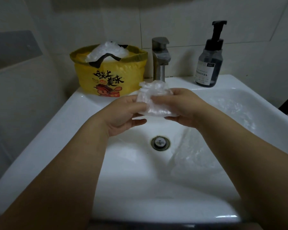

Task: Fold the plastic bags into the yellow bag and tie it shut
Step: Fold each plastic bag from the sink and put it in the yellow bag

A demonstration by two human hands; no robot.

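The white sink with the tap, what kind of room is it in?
Most likely a bathroom or washroom. There is a white sink with a metal tap, a pump bottle standing on the sink's back edge, and a tiled wall behind.

Left hand (123, 113) and right hand (181, 106) together grip a crumpled clear plastic bag (154, 98) above the white sink (56, 127). Yellow bag (109, 72), open and stuffed with plastic bags (106, 51), stands beside the faucet (160, 57). Another clear bag (206, 146) lies in the basin.
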